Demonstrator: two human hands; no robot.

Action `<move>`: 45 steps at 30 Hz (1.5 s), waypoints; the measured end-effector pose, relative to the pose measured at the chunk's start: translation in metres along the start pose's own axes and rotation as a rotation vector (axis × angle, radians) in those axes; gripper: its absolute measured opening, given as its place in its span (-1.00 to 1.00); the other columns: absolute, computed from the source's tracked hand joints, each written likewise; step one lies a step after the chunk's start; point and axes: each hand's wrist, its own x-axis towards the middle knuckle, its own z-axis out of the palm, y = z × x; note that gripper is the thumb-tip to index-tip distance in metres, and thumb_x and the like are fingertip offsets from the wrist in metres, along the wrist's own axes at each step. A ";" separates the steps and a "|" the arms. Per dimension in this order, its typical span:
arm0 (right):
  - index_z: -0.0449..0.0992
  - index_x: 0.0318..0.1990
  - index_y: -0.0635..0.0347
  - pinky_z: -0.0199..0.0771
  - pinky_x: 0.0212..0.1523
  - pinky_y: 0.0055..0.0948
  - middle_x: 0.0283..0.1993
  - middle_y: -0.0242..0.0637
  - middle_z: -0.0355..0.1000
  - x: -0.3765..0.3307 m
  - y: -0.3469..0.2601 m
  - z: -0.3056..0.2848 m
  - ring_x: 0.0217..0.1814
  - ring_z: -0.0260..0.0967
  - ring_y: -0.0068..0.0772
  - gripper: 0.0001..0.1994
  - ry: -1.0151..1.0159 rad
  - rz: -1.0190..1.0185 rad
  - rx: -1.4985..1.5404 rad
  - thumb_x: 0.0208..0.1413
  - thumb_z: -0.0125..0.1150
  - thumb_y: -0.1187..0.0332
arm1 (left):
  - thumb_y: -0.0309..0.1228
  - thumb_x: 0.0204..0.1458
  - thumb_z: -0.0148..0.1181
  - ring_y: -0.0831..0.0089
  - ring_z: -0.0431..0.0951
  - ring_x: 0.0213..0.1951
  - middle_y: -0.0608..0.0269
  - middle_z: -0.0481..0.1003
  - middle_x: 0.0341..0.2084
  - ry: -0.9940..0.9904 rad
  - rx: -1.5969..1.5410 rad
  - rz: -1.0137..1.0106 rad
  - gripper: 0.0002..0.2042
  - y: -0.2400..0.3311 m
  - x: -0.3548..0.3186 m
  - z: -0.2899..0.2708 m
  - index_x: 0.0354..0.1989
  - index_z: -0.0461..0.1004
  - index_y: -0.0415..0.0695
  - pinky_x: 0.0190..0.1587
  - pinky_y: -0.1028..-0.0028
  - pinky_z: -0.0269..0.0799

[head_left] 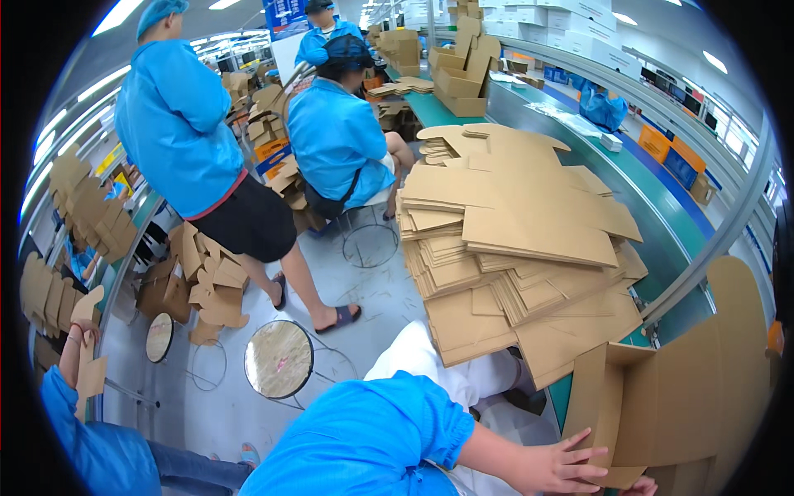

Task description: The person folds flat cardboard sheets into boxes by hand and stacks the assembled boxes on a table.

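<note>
At the lower right stands a partly folded brown cardboard box, its tall lid panel raised. My left hand reaches across to it from a blue sleeve, with fingers spread against the box's near left edge. Of my right hand only some fingers show at the lower edge, close to the box's bottom corner; the rest is out of the picture. Beyond the box, a large uneven pile of flat cardboard blanks lies on the green bench, and its near sheets overhang the edge.
A metal post rises beside the bench. Round stools stand on the grey floor to the left. One person in blue stands there, another sits, and a third handles cardboard. Folded boxes stand farther along the bench.
</note>
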 end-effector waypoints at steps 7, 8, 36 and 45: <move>0.23 -0.62 0.20 -0.01 -0.66 -0.49 -0.74 -0.33 0.06 0.013 -0.032 0.005 -0.71 -0.01 -0.45 -0.45 -0.036 -0.596 0.040 0.33 -0.41 0.04 | 0.04 -0.85 0.48 -0.19 -0.30 0.34 0.06 0.04 0.19 0.091 0.017 0.046 0.25 -0.005 -0.002 0.010 0.26 0.09 -0.17 0.20 -0.38 -0.32; 0.23 -0.62 0.20 -0.01 -0.66 -0.49 -0.74 -0.33 0.06 0.011 -0.040 0.006 -0.71 -0.01 -0.45 -0.45 -0.034 -0.596 0.036 0.33 -0.41 0.04 | -0.01 -0.69 0.47 -0.15 -0.19 0.32 0.07 0.10 0.14 0.052 -0.042 0.036 0.13 -0.004 0.001 -0.001 0.24 0.12 -0.18 0.21 -0.36 -0.29; -0.28 0.35 0.31 0.19 0.12 -0.02 0.31 0.28 -0.15 -0.053 0.040 0.071 0.24 0.07 0.20 -0.25 0.107 -0.930 -0.789 0.23 -0.09 0.04 | -0.30 0.19 -0.18 -0.07 -0.12 0.31 -0.14 0.02 0.20 0.543 -0.412 -0.298 -0.50 -0.019 -0.017 -0.010 0.24 0.06 -0.34 0.28 -0.04 -0.22; 0.48 -0.05 0.30 0.27 -0.01 0.02 -0.04 0.26 0.32 -0.052 -0.011 0.093 -0.04 0.29 0.25 -0.44 0.092 -0.939 -1.155 0.23 -0.18 -0.08 | -0.28 0.18 -0.13 -0.13 -0.27 0.35 -0.18 -0.03 0.24 0.720 -0.516 -0.446 -0.72 -0.017 -0.003 0.004 -0.14 0.29 -0.28 0.29 -0.04 -0.30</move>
